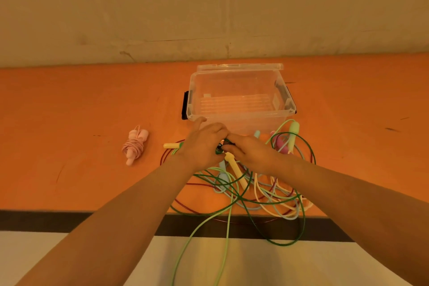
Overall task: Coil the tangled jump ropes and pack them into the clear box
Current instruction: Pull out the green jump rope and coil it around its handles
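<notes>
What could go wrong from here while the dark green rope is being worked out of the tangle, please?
1. The dark green rope threads through other cords, so pulling may tighten knots.
2. The light green rope hangs over the table edge and may drag the pile off.
3. Both hands work close to the clear box and could nudge it.

Nothing readable anywhere, honestly. Checked the clear box: two pale patches on its walls (maybe stickers, one at the back left, one on the right), but way too small and washed out to make out any letters. No brand or numbers visible on the jump ropes, the coiled pink rope or the orange table either.
</notes>
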`<state>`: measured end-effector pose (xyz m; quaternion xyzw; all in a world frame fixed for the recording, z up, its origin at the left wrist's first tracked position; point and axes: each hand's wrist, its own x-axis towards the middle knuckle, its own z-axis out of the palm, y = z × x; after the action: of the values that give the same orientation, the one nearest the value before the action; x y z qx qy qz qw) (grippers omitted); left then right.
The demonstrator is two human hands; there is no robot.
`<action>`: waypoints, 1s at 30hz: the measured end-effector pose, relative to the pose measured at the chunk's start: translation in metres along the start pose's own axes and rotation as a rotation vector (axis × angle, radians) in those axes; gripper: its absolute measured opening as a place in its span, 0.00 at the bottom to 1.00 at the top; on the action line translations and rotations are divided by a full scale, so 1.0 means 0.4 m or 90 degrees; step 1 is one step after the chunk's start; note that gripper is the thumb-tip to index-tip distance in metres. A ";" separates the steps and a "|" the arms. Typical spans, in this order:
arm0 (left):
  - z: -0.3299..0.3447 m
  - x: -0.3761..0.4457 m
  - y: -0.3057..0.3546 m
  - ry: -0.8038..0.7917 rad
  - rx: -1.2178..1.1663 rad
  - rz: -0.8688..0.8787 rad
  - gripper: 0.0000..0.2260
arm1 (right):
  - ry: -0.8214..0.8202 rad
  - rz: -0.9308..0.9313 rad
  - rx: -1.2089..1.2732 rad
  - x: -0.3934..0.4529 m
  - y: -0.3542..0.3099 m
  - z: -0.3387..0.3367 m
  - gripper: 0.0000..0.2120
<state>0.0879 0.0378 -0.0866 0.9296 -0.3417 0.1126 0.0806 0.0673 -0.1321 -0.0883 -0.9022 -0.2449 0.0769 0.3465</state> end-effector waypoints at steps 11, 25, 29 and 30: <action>-0.028 -0.011 0.008 0.115 -0.493 -0.275 0.07 | 0.104 0.046 0.211 0.003 0.002 -0.021 0.04; -0.077 0.031 0.036 0.146 -0.860 -0.376 0.07 | 0.024 0.138 0.382 0.018 0.020 0.012 0.18; -0.094 0.035 0.034 0.149 -0.978 -0.400 0.07 | 0.034 0.160 0.457 0.023 -0.009 0.014 0.12; -0.098 0.037 0.035 0.150 -1.010 -0.405 0.08 | 0.031 0.157 0.464 0.023 -0.015 0.017 0.13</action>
<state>0.0835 0.0271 -0.0438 0.6324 -0.0324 -0.0918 0.7685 0.0709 -0.1199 -0.0890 -0.7441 -0.0831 0.1785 0.6384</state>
